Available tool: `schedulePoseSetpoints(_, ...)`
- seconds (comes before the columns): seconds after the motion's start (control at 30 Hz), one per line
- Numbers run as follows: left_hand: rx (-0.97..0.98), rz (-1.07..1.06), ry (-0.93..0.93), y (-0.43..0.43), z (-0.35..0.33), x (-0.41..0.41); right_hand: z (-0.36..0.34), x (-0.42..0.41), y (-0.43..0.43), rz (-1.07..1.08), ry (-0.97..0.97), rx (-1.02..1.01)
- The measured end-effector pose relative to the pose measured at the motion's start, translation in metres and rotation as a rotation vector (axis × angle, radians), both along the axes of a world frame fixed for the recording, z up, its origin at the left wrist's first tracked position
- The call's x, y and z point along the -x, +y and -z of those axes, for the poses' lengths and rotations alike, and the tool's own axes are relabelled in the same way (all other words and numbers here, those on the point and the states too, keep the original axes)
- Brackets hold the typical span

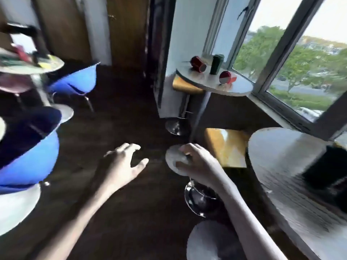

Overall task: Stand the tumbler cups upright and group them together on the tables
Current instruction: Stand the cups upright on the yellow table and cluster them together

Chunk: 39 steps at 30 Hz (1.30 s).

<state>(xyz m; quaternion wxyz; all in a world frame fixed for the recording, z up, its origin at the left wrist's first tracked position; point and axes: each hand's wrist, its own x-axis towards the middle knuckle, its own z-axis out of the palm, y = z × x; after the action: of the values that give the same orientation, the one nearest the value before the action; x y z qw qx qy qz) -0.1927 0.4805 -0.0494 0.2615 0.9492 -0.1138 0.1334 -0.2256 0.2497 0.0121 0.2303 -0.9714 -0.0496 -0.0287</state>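
On a round white table (238, 89) by the window, two red tumbler cups lie on their sides: one (198, 64) at the back left, one (227, 77) nearer the front. A dark green tumbler (216, 64) stands upright between them. My left hand (124, 161) hovers over the dark floor with fingers spread and nothing in it. My right hand (195, 164) is curled, fingers bent, in front of a table's round base plate (173, 156); it holds nothing I can make out. Both hands are well short of the cups.
A second round table (277, 152) is close at the right with a blurred dark object (326, 166) on it. Yellow stools (225, 145) stand under the tables. Blue chairs (32, 160) and a cluttered table (28, 66) are at the left. Chrome stool bases (201, 197) sit on the floor.
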Motion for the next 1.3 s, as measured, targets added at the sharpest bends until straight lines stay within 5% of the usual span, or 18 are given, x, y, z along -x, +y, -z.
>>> schedulePoseSetpoints(0.27,-0.023,-0.582,0.218,0.164,0.056,0.085,0.059,-0.066,0.185,-0.570,0.161,0.073)
schedulePoseSetpoints(0.57,-0.073,-1.097,0.353,0.220,0.075,0.171,0.113,-0.077,0.325,-1.025,0.150,0.074)
schedulePoseSetpoints(0.9,-0.058,-1.261,0.485,0.268,0.106,0.179,0.150,-0.088,0.422,-1.270,0.214,0.187)
schedulePoseSetpoints(1.3,-0.035,-1.178,0.448,0.462,0.112,0.134,0.151,-0.125,0.608,-1.207,0.199,0.150)
